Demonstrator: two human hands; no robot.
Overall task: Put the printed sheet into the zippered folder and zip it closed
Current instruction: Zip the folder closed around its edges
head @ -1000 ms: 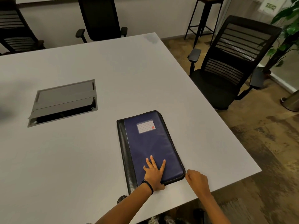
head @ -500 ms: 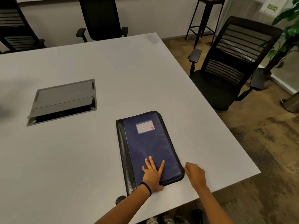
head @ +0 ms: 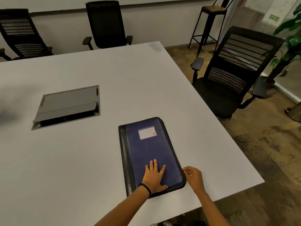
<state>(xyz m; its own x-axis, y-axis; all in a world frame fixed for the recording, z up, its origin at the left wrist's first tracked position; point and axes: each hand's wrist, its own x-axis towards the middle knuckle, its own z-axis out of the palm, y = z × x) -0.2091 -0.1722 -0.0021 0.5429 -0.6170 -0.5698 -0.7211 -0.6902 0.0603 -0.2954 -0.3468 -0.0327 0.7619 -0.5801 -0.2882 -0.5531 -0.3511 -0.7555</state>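
Observation:
A dark blue zippered folder (head: 151,150) with a black spine and a white label lies closed on the white table (head: 81,160), near its front edge. My left hand (head: 154,176) rests flat on the folder's near end, fingers spread, a black band on the wrist. My right hand (head: 193,176) is at the folder's near right corner, fingers pinched at the zipper edge; the pull itself is too small to make out. No printed sheet is visible.
A grey cable hatch (head: 66,106) is set into the table at the left, its lid partly raised. Black office chairs (head: 234,72) stand to the right and along the far side. A stool and a plant are at the back right.
My right hand has crept from the folder's near edge around its right corner and a little up the side. The left hand has stayed pressed on the cover.

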